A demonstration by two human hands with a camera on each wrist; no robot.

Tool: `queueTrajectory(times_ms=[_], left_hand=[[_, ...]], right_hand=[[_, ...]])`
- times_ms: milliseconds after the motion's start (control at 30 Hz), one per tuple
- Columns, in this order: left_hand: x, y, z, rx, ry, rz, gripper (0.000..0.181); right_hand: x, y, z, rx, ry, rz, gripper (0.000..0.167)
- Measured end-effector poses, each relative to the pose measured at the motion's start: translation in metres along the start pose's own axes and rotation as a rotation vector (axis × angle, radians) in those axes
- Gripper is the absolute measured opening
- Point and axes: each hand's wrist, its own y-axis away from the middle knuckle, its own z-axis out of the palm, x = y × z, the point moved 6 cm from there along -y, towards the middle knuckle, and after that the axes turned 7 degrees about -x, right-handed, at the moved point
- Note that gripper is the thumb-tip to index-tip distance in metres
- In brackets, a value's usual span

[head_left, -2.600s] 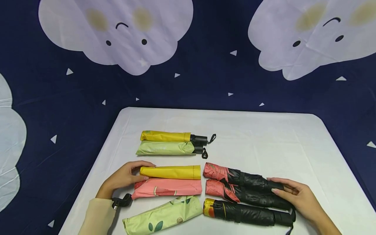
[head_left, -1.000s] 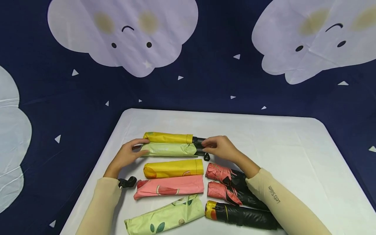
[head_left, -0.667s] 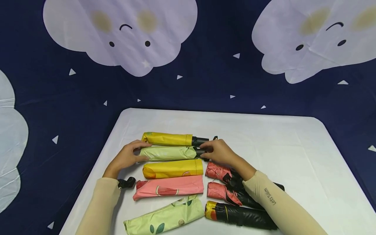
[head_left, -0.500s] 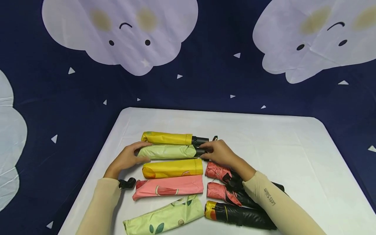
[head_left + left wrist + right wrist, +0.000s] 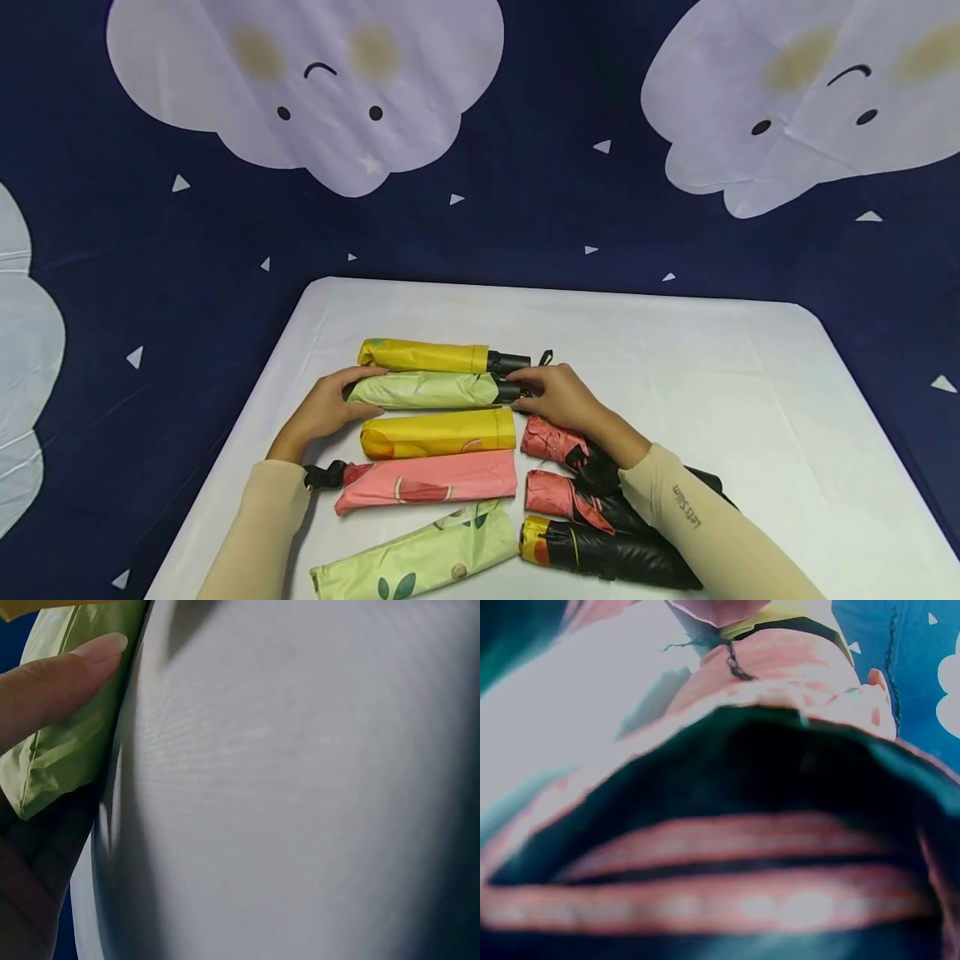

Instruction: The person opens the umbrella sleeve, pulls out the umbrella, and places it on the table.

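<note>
Umbrella in pale green cover (image 5: 420, 390), folded, lies crosswise between the two hands, left of the middle of the white worktop (image 5: 757, 367); whether it rests flat or is slightly raised I cannot tell. The left hand (image 5: 324, 408) has its grip on the cover's left end, spread to the umbrella's width, thumb on the near side and fingers on the far one; the left wrist view shows the thumb lying across the cover. The right hand (image 5: 562, 396) holds the black handle (image 5: 508, 390) at the other end, its grip drawn in to the handle's thickness. The right wrist view is too blurred to add much.

Just beyond lies an umbrella in a yellow cover (image 5: 425, 356), its dark wrist loop (image 5: 546, 357) showing past the right hand. On the near side come a loose yellow cover (image 5: 438, 433), a pink cover (image 5: 431, 481) with watermelon print and, set at a slant, a leaf-printed green cover (image 5: 420, 557). To their right are two pink-and-black umbrellas (image 5: 551, 493) and a yellow-and-black umbrella (image 5: 611, 552), partly hidden by the right arm in its cream sleeve (image 5: 697, 517). Behind the worktop hangs a navy backdrop (image 5: 525, 225) printed with pale clouds (image 5: 315, 83) and small triangles (image 5: 180, 183)
</note>
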Motion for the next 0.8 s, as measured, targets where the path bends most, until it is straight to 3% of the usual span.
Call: queueTrajectory(times_ms=[467,633,800], left_hand=[[0.008,0.001,-0.003,0.007,-0.004,0.073,0.058],[0.018,0.002,-0.006,0.009,0.023,0.098,0.059],[0.037,0.007,-0.016,0.023,0.082,0.117,0.059]], right_hand=[[-0.002,-0.001,-0.001,0.011,0.001,-0.006,0.042],[-0.005,0.005,-0.013,0.007,-0.077,0.024,0.043],[-0.013,0.013,-0.037,0.042,-0.192,0.015,0.041]])
